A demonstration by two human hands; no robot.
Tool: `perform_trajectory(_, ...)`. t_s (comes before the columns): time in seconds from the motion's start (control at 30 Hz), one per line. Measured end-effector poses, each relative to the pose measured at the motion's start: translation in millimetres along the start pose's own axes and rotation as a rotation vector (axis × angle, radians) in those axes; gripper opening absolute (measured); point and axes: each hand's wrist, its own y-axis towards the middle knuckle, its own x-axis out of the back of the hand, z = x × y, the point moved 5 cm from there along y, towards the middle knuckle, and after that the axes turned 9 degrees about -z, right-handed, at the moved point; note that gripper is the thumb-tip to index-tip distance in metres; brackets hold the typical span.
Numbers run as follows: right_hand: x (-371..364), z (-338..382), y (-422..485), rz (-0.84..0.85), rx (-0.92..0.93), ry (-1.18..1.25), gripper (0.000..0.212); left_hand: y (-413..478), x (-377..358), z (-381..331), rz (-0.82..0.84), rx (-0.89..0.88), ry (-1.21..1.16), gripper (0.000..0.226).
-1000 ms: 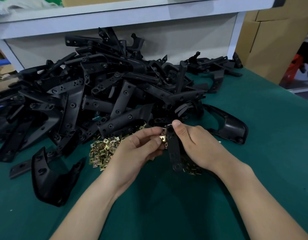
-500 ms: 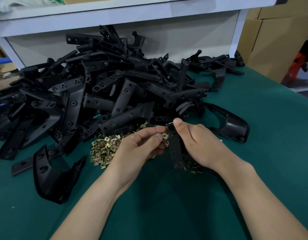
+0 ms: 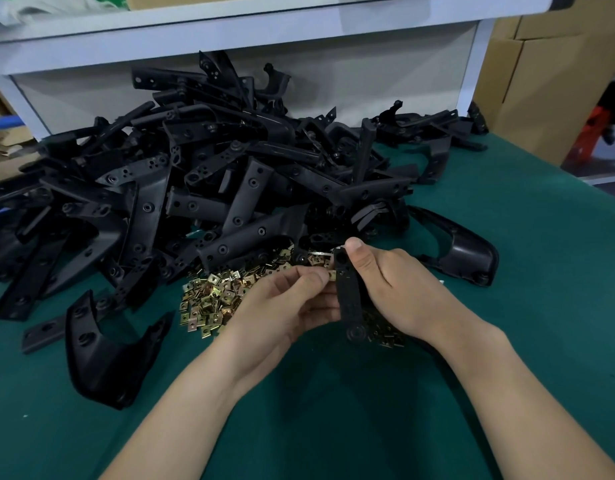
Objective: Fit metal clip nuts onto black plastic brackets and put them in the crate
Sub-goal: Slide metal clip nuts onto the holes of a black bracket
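My right hand (image 3: 392,285) grips a narrow black plastic bracket (image 3: 349,299) upright, thumb at its top end. My left hand (image 3: 285,306) pinches a brass-coloured clip nut (image 3: 331,275) against the bracket's left edge near the top. A heap of loose clip nuts (image 3: 212,303) lies on the green mat just left of my hands, and more nuts show under my right hand. No crate is in view.
A big pile of black brackets (image 3: 202,188) fills the back and left of the green table (image 3: 506,341). Single curved brackets lie at front left (image 3: 101,355) and at right (image 3: 468,258). A white shelf frame (image 3: 229,32) stands behind; cardboard boxes (image 3: 541,81) stand at right.
Both hands stay together at the bracket's top end; the left fingers have shifted the clip nut slightly along the bracket's edge. The view has moved a little.
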Motion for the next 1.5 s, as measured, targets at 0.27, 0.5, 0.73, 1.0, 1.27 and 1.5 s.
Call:
perform_trajectory(0.27, -2.9, 3.2, 0.0, 0.051, 0.021, -0.126, 0.081, -2.1, -5.6, 3.5, 0.035, 0.103, -0.123, 0.022)
perform_trajectory(0.5, -4.0, 0.5, -0.4, 0.042, 0.044, -0.147, 0.069, -1.6, -8.9, 15.9, -0.095, 0.075, -0.219, 0.024)
perform_trajectory(0.73, -5.7, 7.3, -1.3, -0.015, 0.084, -0.225, 0.053, -3.2, -11.9, 26.3, -0.194, 0.033, -0.253, 0.023)
perform_trajectory(1.0, -6.0, 6.5, 0.8, -0.098, 0.036, -0.223, 0.041, -4.5, -13.6, 23.9, -0.121, 0.088, -0.33, 0.034)
perform_trajectory(1.27, -7.6, 8.1, 0.3, -0.06, 0.031, -0.162, 0.047, -5.6, -17.6, 20.8, 0.041, 0.255, -0.414, 0.035)
perform_trajectory(1.5, -9.0, 5.5, 0.2, -0.038, 0.0, -0.118, 0.057, -2.9, -16.5, 25.6, 0.062, 0.265, -0.439, 0.031)
